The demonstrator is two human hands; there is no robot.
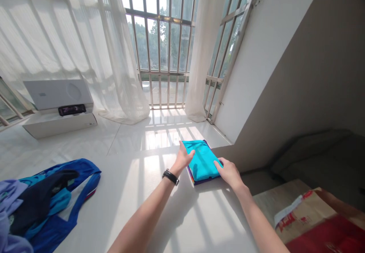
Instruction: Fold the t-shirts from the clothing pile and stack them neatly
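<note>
A folded turquoise garment (203, 162) lies on the white window ledge. Dark purple and orange edges of other folded cloth show beneath it. My left hand (182, 157), with a black band on the wrist, grips the left side of the stack, its thumb over the top. At the right side, my right hand (228, 170) has its thumb on the turquoise cloth, and its fingers run round the edge, partly hidden. To the left rests a loose heap of clothes, with a dark navy garment (42, 192) among blue and lilac ones.
An opened white box (62, 124) with a dark phone-like device (72, 109) stands at the back left. Sheer curtains (122, 74) hang before the barred window. A wall (256, 67) slopes along the right. Lower right is a brown and red paper bag (310, 219).
</note>
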